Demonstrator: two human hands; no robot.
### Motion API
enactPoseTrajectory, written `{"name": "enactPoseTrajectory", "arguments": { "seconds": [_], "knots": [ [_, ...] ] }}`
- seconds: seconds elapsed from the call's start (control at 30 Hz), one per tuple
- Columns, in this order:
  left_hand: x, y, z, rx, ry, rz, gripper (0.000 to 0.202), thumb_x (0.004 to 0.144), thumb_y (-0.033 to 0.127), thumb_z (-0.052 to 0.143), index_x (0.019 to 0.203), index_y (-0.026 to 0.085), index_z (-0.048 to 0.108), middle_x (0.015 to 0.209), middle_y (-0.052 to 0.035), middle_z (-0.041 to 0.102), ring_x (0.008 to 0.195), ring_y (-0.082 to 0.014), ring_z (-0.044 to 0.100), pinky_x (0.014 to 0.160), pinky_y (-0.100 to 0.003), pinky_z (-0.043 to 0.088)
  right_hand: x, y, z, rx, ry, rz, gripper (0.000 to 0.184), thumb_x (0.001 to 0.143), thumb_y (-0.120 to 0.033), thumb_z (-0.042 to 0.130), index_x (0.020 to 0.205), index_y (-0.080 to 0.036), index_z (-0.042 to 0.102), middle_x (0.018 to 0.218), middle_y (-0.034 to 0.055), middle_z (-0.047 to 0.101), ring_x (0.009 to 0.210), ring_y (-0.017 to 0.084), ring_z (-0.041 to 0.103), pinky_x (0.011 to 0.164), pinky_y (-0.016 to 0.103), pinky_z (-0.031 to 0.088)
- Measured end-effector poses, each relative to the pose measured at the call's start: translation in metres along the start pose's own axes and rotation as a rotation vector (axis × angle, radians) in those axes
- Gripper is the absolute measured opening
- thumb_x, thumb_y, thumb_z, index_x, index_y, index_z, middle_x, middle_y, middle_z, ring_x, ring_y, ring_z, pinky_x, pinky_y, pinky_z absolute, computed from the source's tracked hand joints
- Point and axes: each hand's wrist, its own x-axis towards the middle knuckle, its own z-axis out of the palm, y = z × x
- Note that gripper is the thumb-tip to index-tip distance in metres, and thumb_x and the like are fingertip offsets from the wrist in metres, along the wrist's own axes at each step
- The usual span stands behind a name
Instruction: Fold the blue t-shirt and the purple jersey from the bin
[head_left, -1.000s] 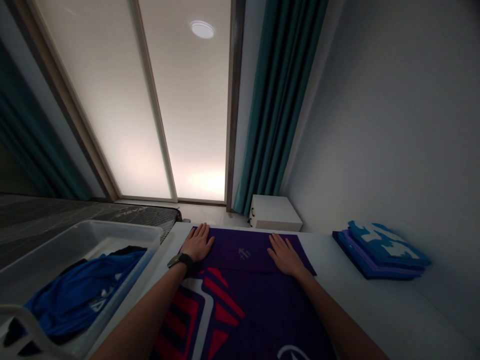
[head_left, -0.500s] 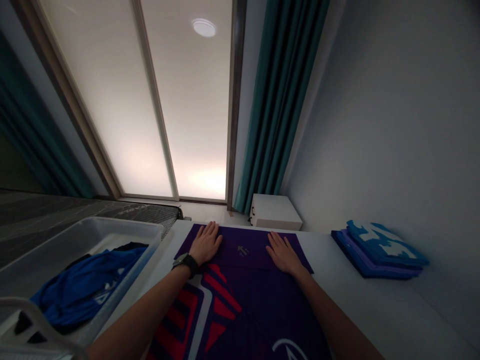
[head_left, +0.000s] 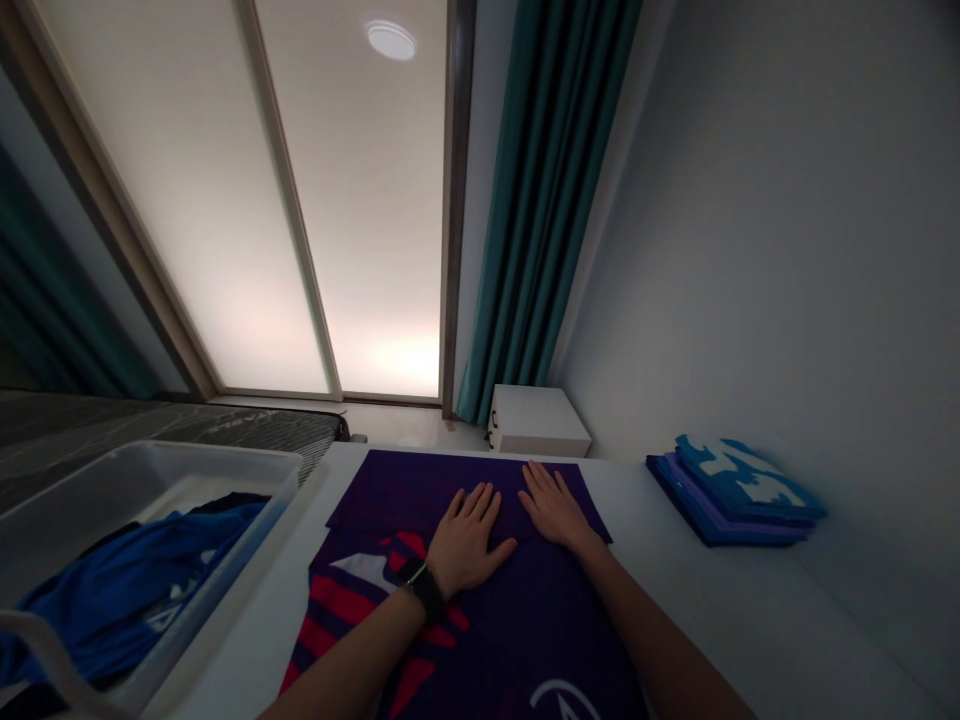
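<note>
Head view, looking forward and down, shows a white plastic bin [head_left: 225, 462] at the left, beside the white table [head_left: 750, 610], with a crumpled blue garment [head_left: 127, 590] lying inside it. Beyond the bin lies a dark padded surface [head_left: 150, 425].

Moving right, the purple jersey [head_left: 450, 497] lies flat on the table, its far part folded over into a dark purple flap. Red and white panels show on the near part. The left hand [head_left: 469, 540], with a black watch [head_left: 424, 590] on the wrist, rests palm down and open across the flap's near edge, fingers spread and pointing far and to the right. The forearm comes in diagonally from the near edge of the view. The right hand [head_left: 555, 510] lies flat on the flap just beside it, also open and gripping nothing, its fingers spread and angled far and to the left, with the wrist low and the forearm slanting in from the near right.

Past the jersey, a white cabinet [head_left: 536, 420] stands at the far end. Further right, a stack of folded blue and purple garments [head_left: 731, 495] sits on the table near the wall.
</note>
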Motion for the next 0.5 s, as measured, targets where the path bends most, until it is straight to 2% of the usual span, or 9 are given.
{"name": "enactPoseTrajectory", "arguments": {
  "seconds": [0.33,0.5],
  "knots": [
    [-0.001,0.000,-0.002,0.040,-0.013,0.035,0.074,0.091,0.065,0.037,0.147,0.017,0.037,0.154,-0.0115,0.034,0.143,-0.0277,0.029,0.116,-0.050,0.025,0.000,0.003,-0.001,0.022,-0.009,-0.022,0.065,0.097,-0.047,0.016,0.152,-0.013,0.021,0.159,0.0067,0.016,0.147,0.018,0.010,0.119,0.043,0.007],
    [-0.001,0.000,0.001,0.069,0.011,0.030,0.066,0.095,0.058,0.034,0.146,0.017,0.038,0.153,-0.0109,0.035,0.142,-0.0263,0.030,0.115,-0.049,0.026,-0.001,0.014,0.000,0.011,0.003,0.092,0.067,0.097,-0.049,0.014,0.152,-0.011,0.020,0.159,0.0071,0.015,0.147,0.018,0.008,0.119,0.044,0.002]
  ]
}}
